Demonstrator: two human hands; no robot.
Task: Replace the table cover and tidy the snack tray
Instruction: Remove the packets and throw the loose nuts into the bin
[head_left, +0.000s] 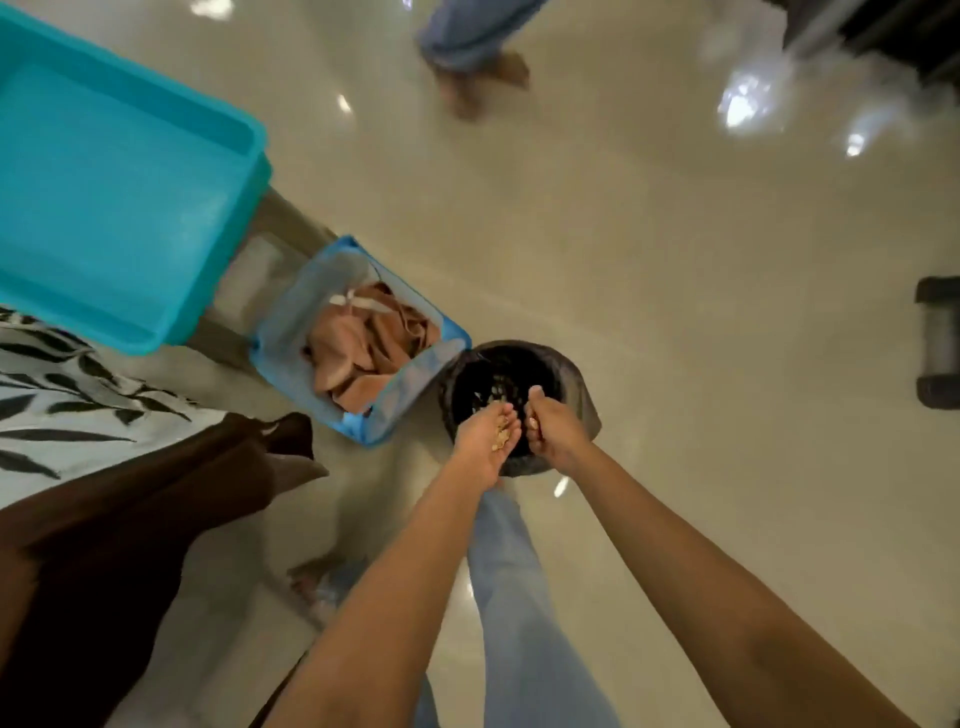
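Landmark is the black-lined bin (576, 387) on the floor. We see both hands right over its opening. The left hand (483, 444) is on the bin's left side, palm up, fingers loosely cupped rather than closed, carrying a small pile of pale snack crumbs (501, 434). The right hand (556, 428) is just beside it over the bin's centre, fingers curled in and thumb sticking out toward the far rim. We can't tell if anything is inside that curl. The two hands are nearly touching. A blue basket (291, 358) sits against the bin's left side with pinkish cloth (363, 348) bunched inside. The teal snack tray (119, 182) is well up-left of the bin, past the basket. The leaf-print table cover (62, 410) is well to the bin's left, with brown cloth (130, 519) draped over its near edge. Another person's feet (483, 78) are on the floor well beyond the bin, blurred.
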